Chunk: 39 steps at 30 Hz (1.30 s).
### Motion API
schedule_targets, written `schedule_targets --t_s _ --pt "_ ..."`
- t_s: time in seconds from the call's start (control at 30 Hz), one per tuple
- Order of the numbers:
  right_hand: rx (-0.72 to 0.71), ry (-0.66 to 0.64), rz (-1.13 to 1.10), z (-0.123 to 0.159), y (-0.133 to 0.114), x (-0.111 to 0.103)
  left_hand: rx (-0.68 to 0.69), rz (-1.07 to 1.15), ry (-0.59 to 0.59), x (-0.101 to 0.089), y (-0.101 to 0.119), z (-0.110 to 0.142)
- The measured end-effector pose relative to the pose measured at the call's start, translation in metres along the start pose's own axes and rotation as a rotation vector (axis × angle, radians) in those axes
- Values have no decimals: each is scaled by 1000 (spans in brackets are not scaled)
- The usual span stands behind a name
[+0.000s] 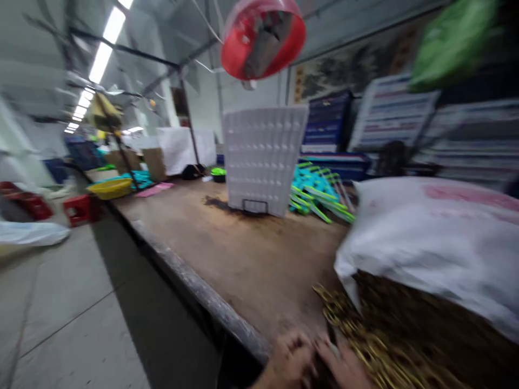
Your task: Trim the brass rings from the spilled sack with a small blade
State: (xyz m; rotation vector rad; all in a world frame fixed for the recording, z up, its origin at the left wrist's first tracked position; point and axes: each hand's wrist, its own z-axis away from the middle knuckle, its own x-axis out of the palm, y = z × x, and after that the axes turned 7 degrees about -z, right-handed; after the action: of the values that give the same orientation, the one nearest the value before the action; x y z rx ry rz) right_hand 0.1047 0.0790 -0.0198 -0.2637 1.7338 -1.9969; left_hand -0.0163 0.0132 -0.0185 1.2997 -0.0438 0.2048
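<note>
My left hand (288, 361) is at the bottom edge of the head view, over the near edge of the worktable (227, 259), its fingers curled in. Close beside it, my right hand (344, 367) has its fingers bent toward the left one. Both are blurred, and what they pinch between them is too small and smeared to name. A dark thin piece (331, 330) shows by the right fingers. Touching or just beside the right hand lies a heap of gold-coloured metal pieces (377, 346) with ring-like ends, spilling from a white woven sack (413, 237).
A pale ribbed panel (263, 156) stands upright in a black wire holder (255, 205). Behind it lie turquoise and lime-green strips (316, 189). A red lamp shade (263, 40) hangs overhead. Farther left are a yellow basket (111, 188) and red stools (79, 209).
</note>
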Motion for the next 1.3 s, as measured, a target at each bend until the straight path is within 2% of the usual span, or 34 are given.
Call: schedule_targets --t_s 0.07,0.23,0.6,0.77,0.9,1.07,1.3 --pt "31 -74 -103 3 0 0 -29 11 -13 4 4 2" --pt "59 -37 -209 11 -10 -1 -77 120 -108 5 18 7" --pt "19 -45 -137 12 -7 1 -103 202 -153 1 13 8" --pt "-119 73 122 17 -11 -1 -119 207 -113 -1 14 8" --pt "-240 -8 413 23 -9 1 -77 136 -99 0 13 8" --pt "-248 -28 638 26 -6 4 -28 57 -91 0 11 9" --pt "-187 -65 789 27 -13 3 49 -67 -62 0 10 11"
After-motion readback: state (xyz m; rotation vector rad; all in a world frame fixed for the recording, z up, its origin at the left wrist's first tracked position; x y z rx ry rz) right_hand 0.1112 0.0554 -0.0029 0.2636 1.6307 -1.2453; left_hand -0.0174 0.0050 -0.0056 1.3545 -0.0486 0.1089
